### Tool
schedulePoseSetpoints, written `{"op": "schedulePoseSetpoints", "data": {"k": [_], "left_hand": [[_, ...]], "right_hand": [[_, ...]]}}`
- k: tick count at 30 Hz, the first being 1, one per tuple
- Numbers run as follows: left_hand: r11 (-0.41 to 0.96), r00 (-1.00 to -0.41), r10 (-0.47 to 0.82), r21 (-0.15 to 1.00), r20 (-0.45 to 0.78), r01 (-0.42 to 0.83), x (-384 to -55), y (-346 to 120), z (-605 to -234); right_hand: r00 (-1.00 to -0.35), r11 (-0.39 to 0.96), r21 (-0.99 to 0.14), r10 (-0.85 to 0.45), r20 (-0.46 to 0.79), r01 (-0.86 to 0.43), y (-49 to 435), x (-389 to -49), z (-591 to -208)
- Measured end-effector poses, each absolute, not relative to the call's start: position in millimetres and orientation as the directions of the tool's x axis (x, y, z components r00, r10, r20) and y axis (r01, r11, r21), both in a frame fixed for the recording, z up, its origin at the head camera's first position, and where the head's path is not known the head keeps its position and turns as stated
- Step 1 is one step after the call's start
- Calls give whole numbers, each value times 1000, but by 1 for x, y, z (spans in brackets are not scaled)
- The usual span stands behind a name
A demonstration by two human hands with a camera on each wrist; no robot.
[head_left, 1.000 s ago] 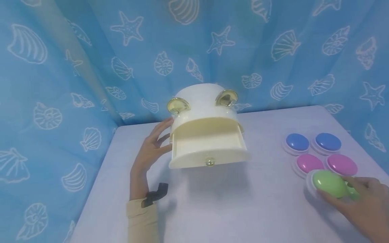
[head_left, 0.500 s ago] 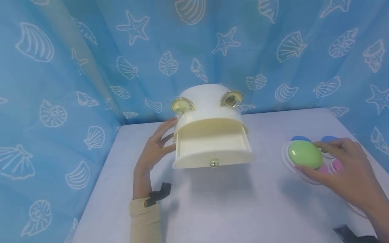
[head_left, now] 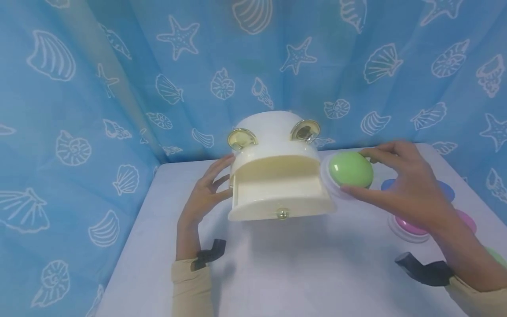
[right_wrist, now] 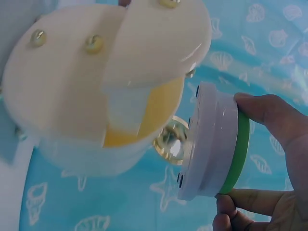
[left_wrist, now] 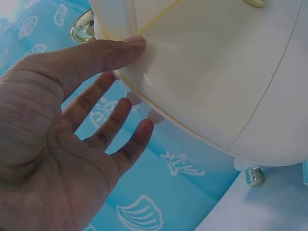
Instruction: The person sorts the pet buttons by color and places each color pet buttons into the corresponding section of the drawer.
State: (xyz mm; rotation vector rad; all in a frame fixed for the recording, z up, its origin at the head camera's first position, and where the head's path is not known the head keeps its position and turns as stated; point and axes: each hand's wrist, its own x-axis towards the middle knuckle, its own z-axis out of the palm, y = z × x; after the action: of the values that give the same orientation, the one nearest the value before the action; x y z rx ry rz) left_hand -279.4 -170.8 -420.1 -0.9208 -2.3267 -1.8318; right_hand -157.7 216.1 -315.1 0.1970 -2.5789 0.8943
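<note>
A white rounded cabinet [head_left: 269,145] with two round gold ears stands at mid-table. Its drawer [head_left: 253,212], fitted with a small gold knob, is pulled out, and nothing shows inside. My left hand [head_left: 200,196] touches the cabinet's left side with spread fingers; the left wrist view shows the thumb tip on its glossy surface. Between thumb and fingers, my right hand [head_left: 409,187] pinches a round push button with a green dome [head_left: 351,169] and a white base [right_wrist: 209,139]. It is held up tilted, right beside the cabinet's right side.
On the table's right lie more push buttons, partly hidden by the right arm: blue ones [head_left: 446,192], pink ones [head_left: 412,225] and a green one [head_left: 496,256]. A blue seashell curtain [head_left: 245,57] hangs behind and left of the white table [head_left: 277,273].
My right hand has lifted the green push button from the right front and carried it left and back to the cabinet. The left hand has stayed at the cabinet's side.
</note>
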Motion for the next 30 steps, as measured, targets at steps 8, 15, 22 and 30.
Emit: {"op": "schedulePoseSetpoints", "data": {"k": [8,15,22,30], "left_hand": [[115,-826,420,881,376,459,-267,-168,-408],[113,-823,418,877,385,468,-265,-168,-405],[107,-825,422,883,376,457,-267,-168,-407],[105,-820,426,879,382,464,-268,-168,-404]], "right_hand": [[-909,738,-581,-105,404,-343,173,-179,-298],[-878,683,-582,-197,436,-442,136,-196,-294],[-871,673,-571,-252,422,-471,109,-207,-299],[-858,699,-515,-306,413,-497,94,-207,-297]]}}
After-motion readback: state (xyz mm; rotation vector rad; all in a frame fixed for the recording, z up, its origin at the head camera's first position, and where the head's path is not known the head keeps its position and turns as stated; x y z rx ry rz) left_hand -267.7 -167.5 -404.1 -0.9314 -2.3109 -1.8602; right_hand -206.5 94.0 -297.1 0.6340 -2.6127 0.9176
